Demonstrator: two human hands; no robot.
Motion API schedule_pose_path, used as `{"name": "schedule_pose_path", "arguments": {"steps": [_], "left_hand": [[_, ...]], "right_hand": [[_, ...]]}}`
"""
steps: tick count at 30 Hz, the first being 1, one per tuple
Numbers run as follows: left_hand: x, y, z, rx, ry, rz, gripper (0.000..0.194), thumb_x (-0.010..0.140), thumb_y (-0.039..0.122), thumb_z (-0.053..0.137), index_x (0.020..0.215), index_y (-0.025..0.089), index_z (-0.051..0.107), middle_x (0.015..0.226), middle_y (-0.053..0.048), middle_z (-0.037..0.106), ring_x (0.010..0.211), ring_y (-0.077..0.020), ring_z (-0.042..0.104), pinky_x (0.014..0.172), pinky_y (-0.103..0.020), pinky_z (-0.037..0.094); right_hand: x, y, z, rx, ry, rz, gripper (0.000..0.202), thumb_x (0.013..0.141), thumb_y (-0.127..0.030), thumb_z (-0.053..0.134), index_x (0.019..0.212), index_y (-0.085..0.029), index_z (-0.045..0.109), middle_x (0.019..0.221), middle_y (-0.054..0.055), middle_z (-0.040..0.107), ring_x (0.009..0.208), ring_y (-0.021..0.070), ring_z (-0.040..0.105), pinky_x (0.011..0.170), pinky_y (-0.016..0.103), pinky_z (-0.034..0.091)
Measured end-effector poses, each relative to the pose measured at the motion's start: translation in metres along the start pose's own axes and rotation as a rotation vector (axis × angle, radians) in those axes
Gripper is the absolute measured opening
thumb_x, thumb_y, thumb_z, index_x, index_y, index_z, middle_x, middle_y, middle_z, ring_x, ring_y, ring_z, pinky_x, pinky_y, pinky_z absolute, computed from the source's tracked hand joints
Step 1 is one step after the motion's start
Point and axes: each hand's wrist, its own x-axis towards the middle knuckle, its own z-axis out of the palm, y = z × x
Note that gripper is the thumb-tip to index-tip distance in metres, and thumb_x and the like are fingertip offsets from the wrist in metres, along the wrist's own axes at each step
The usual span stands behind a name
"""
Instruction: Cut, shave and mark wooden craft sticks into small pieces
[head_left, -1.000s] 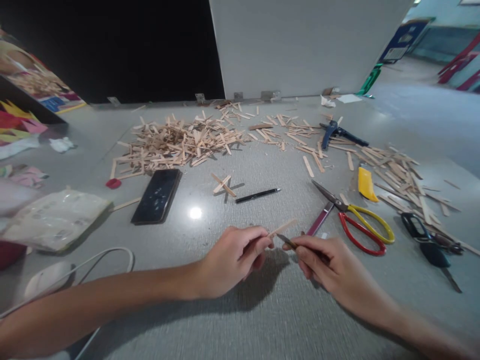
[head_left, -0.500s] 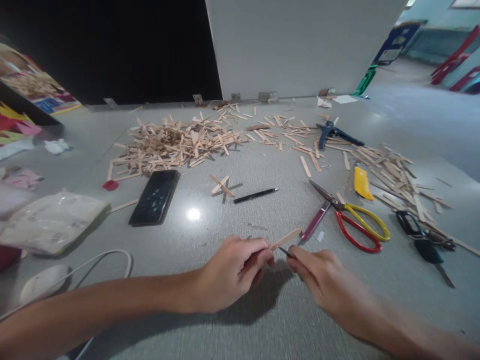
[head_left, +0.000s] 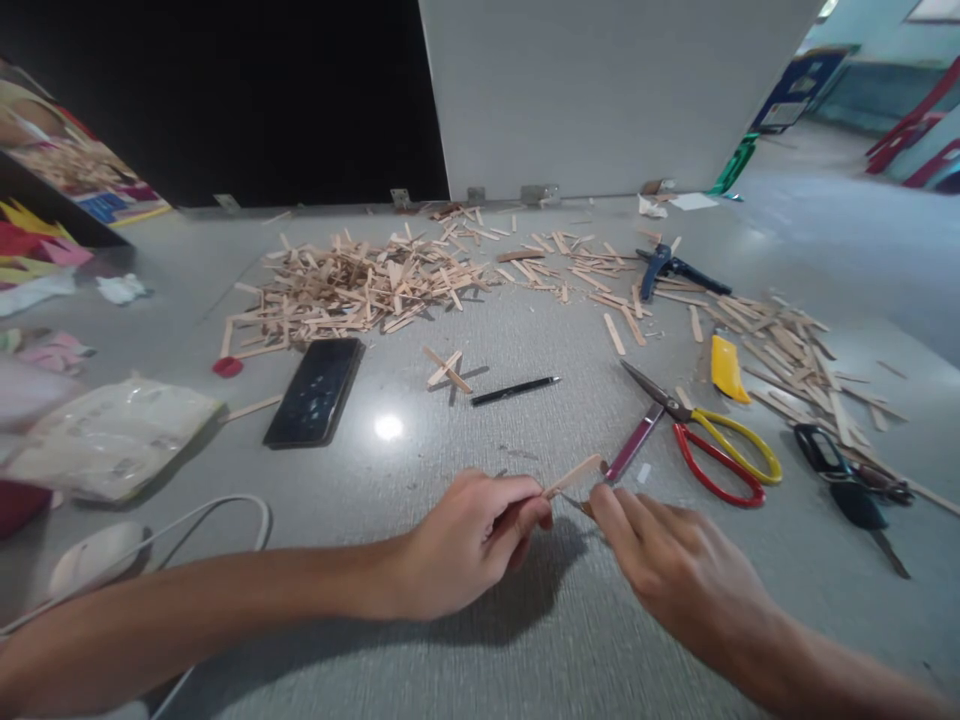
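Note:
My left hand (head_left: 476,545) pinches a flat wooden craft stick (head_left: 577,474) between thumb and fingers, its rounded end pointing up to the right. My right hand (head_left: 671,565) is closed around a small thin blade (head_left: 574,502), whose handle the fingers hide. The blade's tip lies against or just beside the stick near my left fingertips; I cannot tell if it touches. Just beyond my right fingers lies a purple cutter-like tool (head_left: 635,443), and to its right, scissors (head_left: 721,455) with red and yellow handles. A black pen (head_left: 516,390) rests farther back.
A heap of wooden sticks (head_left: 360,285) spreads at the back, with more sticks (head_left: 810,365) on the right. Around them are crossed sticks (head_left: 448,370), a phone (head_left: 315,392), blue cutters (head_left: 679,270), a yellow tool (head_left: 726,368), keys (head_left: 855,495), and a corded mouse (head_left: 97,560).
My right hand has shifted slightly right, and its fingers have turned to lie more over the blade. My left hand keeps the stick in nearly the same place. The view has shifted slightly.

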Motion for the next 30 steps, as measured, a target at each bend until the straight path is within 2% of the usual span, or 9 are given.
{"name": "schedule_pose_path", "arguments": {"steps": [4,9,12,15,19,23,26,28,30], "left_hand": [[0.001,-0.001,-0.001,0.012,0.009,-0.005,0.039,0.11,0.026,0.043,0.072,0.021,0.05,0.055,0.005,0.055,0.047,-0.0095,0.047,0.051,-0.022,0.036],[0.004,-0.005,-0.003,0.081,0.044,0.046,0.037,0.11,0.022,0.041,0.074,0.021,0.05,0.058,0.005,0.058,0.048,-0.0084,0.049,0.052,-0.019,0.037],[0.001,-0.01,0.0,0.264,0.143,0.125,0.04,0.113,0.021,0.038,0.076,0.021,0.053,0.058,0.005,0.059,0.048,-0.0092,0.051,0.051,-0.02,0.037],[-0.004,-0.015,0.005,0.515,0.257,0.208,0.043,0.117,0.024,0.034,0.084,0.019,0.06,0.055,0.005,0.057,0.042,-0.0098,0.045,0.046,-0.023,0.029],[-0.006,-0.014,0.006,0.57,0.275,0.226,0.044,0.117,0.023,0.033,0.083,0.018,0.061,0.051,0.006,0.056,0.038,-0.0102,0.043,0.043,-0.024,0.025],[-0.002,-0.001,-0.001,0.269,0.152,0.073,0.037,0.11,0.017,0.043,0.076,0.019,0.057,0.054,0.006,0.061,0.043,-0.0084,0.051,0.049,-0.018,0.038],[-0.001,-0.001,-0.004,0.279,0.168,0.069,0.037,0.108,0.016,0.045,0.074,0.019,0.058,0.054,0.005,0.061,0.045,-0.0088,0.053,0.05,-0.018,0.037],[-0.001,-0.005,-0.007,0.432,0.277,0.175,0.036,0.109,0.019,0.042,0.077,0.019,0.06,0.054,0.005,0.057,0.042,-0.0089,0.044,0.048,-0.022,0.03],[-0.001,-0.007,-0.012,0.506,0.406,0.183,0.034,0.109,0.021,0.042,0.081,0.018,0.063,0.053,0.006,0.055,0.042,-0.0092,0.04,0.047,-0.023,0.026]], "right_hand": [[0.003,0.0,0.004,0.01,0.03,0.009,0.045,0.093,0.012,0.031,0.088,-0.014,0.067,0.063,0.005,0.069,0.044,0.0181,0.065,0.044,0.033,0.038],[0.001,-0.003,0.016,0.423,-0.043,0.216,0.041,0.113,-0.008,0.029,0.088,-0.02,0.06,0.057,-0.002,0.065,0.039,0.0142,0.061,0.043,0.028,0.035],[-0.002,-0.008,0.019,0.555,-0.097,0.366,0.041,0.118,-0.025,0.032,0.087,-0.022,0.058,0.056,-0.002,0.067,0.041,0.0152,0.064,0.045,0.026,0.037],[-0.005,-0.014,0.02,0.538,-0.09,0.446,0.045,0.119,-0.033,0.032,0.083,-0.024,0.057,0.053,-0.001,0.067,0.037,0.0169,0.061,0.043,0.028,0.032],[-0.006,-0.019,0.02,0.611,-0.131,0.467,0.044,0.118,-0.03,0.033,0.084,-0.023,0.06,0.057,0.0,0.071,0.041,0.0173,0.065,0.043,0.028,0.032],[-0.005,-0.014,0.016,0.539,-0.041,0.447,0.049,0.118,-0.033,0.03,0.084,-0.022,0.064,0.057,0.002,0.069,0.04,0.0187,0.061,0.045,0.031,0.032],[-0.001,-0.006,0.007,0.734,-0.171,0.491,0.043,0.113,-0.027,0.039,0.079,-0.024,0.065,0.062,0.001,0.071,0.053,0.0189,0.067,0.052,0.028,0.042],[0.0,-0.002,0.003,0.868,-0.269,0.545,0.041,0.11,-0.024,0.041,0.077,-0.024,0.066,0.063,0.0,0.07,0.059,0.0186,0.069,0.057,0.028,0.046],[-0.001,-0.002,0.002,0.916,-0.339,0.553,0.041,0.11,-0.023,0.043,0.077,-0.024,0.068,0.065,0.0,0.071,0.062,0.0189,0.07,0.058,0.028,0.049]]}}
